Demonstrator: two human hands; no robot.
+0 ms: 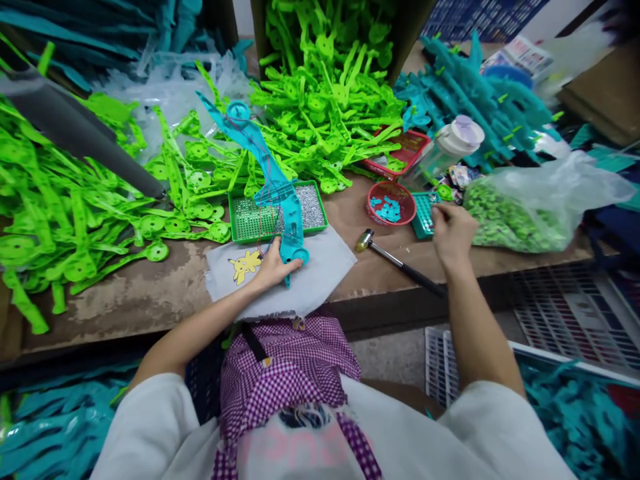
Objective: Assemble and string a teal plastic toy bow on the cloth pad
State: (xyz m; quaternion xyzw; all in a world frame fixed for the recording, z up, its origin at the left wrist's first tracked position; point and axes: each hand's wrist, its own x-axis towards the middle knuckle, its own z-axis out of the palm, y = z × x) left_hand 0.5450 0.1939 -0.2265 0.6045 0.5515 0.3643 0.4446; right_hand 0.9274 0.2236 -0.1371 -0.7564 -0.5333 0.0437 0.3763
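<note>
My left hand (276,267) grips the lower end of a long blue plastic part (291,213) with thin red and dark wires along it. The part lies slanting over a green basket (243,232) that holds small silvery pieces, and its lower end is above a grey cloth (320,273) with a yellow cartoon print. My right hand (450,230) is at the right edge of a small teal tray (424,217), fingers pinched together; whatever is between the fingertips is too small to make out.
Green plastic parts (320,107) are heaped behind and left. A hammer (395,259) lies before a red bowl (391,205) of blue pieces. Further right are a jar (457,137) and a bag of green pieces (525,207). A grey rod (90,127) slants in from the left.
</note>
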